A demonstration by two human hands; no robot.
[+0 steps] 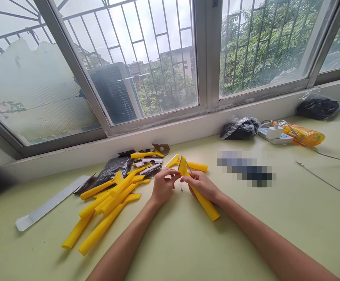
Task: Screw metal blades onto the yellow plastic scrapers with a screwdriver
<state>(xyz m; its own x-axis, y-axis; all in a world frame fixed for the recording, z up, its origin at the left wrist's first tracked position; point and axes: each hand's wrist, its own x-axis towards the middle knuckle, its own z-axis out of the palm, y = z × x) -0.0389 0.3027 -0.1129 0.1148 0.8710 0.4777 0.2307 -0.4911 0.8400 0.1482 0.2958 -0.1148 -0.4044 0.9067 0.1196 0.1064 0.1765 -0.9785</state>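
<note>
My right hand (203, 185) is wrapped round a yellow plastic scraper (206, 205), its handle slanting down to the right and its head up. At the left edge of that head, my left hand (164, 183) is closed in a pinch; what lies between its fingertips is too small to make out. A tiny metal piece, perhaps a screw (182, 190), lies on the table just below the hands. Behind them rests another yellow scraper (197, 166), partly hidden. Left of my left hand lies a pile of several yellow scrapers (111, 201).
Beyond the pile are a black plastic bag (114, 169) and small dark-and-white packets (152, 168). A flat grey-white strip (52, 201) lies at left. Back right hold a bagged black bundle (240, 128), a power strip (275, 136), an orange package (307, 134) and a cable (328, 177). Windows line the back.
</note>
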